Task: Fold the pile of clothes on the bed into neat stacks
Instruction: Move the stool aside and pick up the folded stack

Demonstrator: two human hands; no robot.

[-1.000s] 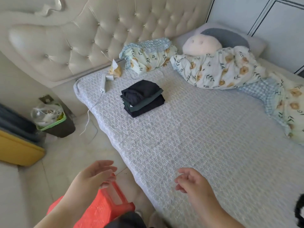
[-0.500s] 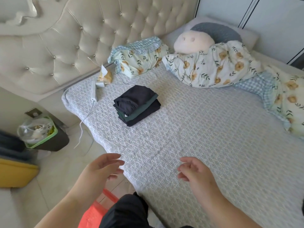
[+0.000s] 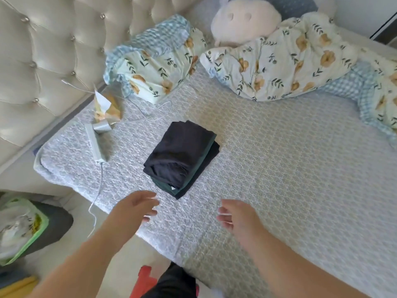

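A small stack of folded dark clothes (image 3: 181, 158) lies on the grey patterned bed cover (image 3: 279, 179), a dark green piece showing between black ones. My left hand (image 3: 133, 209) hovers just short of the stack's near corner, fingers relaxed and holding nothing. My right hand (image 3: 236, 218) hangs over the cover to the right of that corner, fingers loosely spread, also empty. Neither hand touches the stack.
A floral pillow (image 3: 156, 67), a floral quilt (image 3: 290, 67) and a plush pillow (image 3: 245, 20) lie along the tufted headboard (image 3: 43, 50). A power strip (image 3: 95, 145) with its cable sits near the bed's left corner. A lined bin (image 3: 25, 229) stands on the floor, left.
The view has shifted forward and down toward the bed. Both hands have reached further out, closing in on the folded dark stack. Both stay empty.
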